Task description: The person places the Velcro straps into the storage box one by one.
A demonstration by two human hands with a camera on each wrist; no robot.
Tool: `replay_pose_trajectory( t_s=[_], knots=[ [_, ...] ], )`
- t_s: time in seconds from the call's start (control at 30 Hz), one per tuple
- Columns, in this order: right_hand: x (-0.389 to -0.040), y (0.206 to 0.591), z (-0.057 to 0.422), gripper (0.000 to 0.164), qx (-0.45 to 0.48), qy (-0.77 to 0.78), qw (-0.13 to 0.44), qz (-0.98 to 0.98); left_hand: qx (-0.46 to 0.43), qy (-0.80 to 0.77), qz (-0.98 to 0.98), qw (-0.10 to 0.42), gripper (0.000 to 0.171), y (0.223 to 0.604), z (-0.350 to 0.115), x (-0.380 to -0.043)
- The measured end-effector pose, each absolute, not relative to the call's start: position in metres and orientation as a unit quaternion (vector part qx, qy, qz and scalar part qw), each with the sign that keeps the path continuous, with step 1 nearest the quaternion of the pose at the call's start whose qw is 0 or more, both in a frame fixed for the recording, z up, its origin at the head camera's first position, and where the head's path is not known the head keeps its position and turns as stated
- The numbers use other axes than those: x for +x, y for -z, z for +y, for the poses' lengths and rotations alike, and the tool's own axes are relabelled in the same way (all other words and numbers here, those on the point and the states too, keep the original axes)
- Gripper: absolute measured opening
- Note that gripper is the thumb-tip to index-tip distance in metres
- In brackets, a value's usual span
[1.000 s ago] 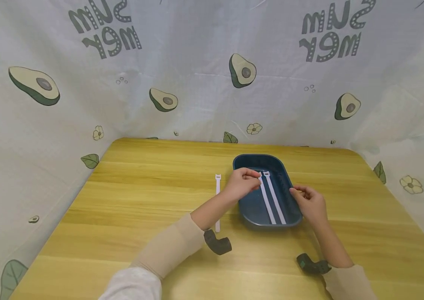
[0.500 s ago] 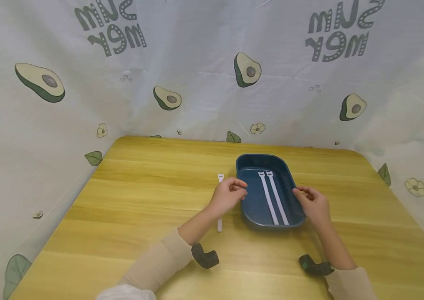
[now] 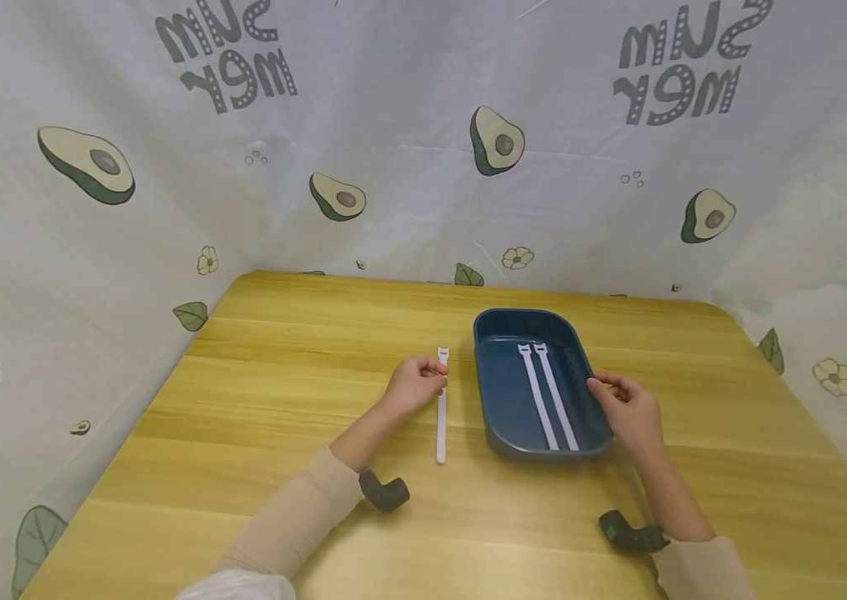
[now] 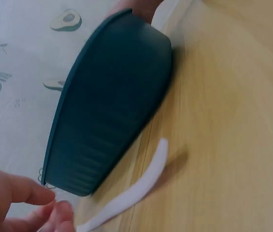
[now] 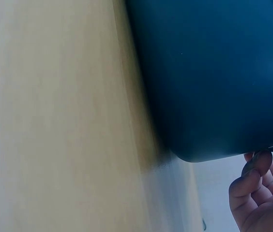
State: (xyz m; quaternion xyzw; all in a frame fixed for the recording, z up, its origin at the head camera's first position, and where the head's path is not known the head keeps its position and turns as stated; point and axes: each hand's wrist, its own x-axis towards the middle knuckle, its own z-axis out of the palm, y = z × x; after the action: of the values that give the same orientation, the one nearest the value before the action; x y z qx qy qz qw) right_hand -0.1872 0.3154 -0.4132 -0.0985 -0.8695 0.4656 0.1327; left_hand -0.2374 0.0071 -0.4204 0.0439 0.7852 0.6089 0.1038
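Note:
My left hand [image 3: 416, 383] pinches a white strap-style cable tie [image 3: 442, 425] just below its slotted head, left of the tray. In the left wrist view, the free end of the tie [image 4: 141, 188] curves above the wood and casts a shadow; the fingertips partly cover the rest. A dark blue rectangular tray [image 3: 502, 417] stands on the table, and two more white cable ties [image 3: 538, 400] lie side by side inside it. My right hand [image 3: 629, 412] grips the tray's right rim between thumb and fingers; the right wrist view shows the hand [image 5: 262, 193] at the tray's edge.
The wooden table [image 3: 303, 350] has rounded far corners. A pale curtain [image 3: 408, 100] printed with avocados hangs behind it and along both sides. Dark curved wrist mounts [image 3: 384, 492] stick out from both forearms.
My left hand has moved left from above the tray to the cable tie on the table, leaving two ties in the tray. My right hand stays at the rim.

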Motion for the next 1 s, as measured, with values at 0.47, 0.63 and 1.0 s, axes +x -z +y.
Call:
replay_pose_trajectory(
  t_s=[0.47, 0.63, 1.0],
  knots=[
    [-0.188, 0.414, 0.315, 0.042, -0.099, -0.461, 0.136, -0.871, 0.033, -0.513, 0.853, 0.092, 0.021, 0.428, 0.006, -0.242],
    [-0.187, 0.414, 0.314, 0.042, -0.100, -0.460, 0.137, -0.872, 0.023, -0.469, 0.880, 0.064, 0.023, 0.430, 0.011, -0.243],
    [-0.187, 0.413, 0.314, 0.043, -0.100, -0.461, 0.134, -0.871, 0.014, -0.412, 0.910, 0.052, 0.022, 0.428, 0.018, -0.240]
  ],
)
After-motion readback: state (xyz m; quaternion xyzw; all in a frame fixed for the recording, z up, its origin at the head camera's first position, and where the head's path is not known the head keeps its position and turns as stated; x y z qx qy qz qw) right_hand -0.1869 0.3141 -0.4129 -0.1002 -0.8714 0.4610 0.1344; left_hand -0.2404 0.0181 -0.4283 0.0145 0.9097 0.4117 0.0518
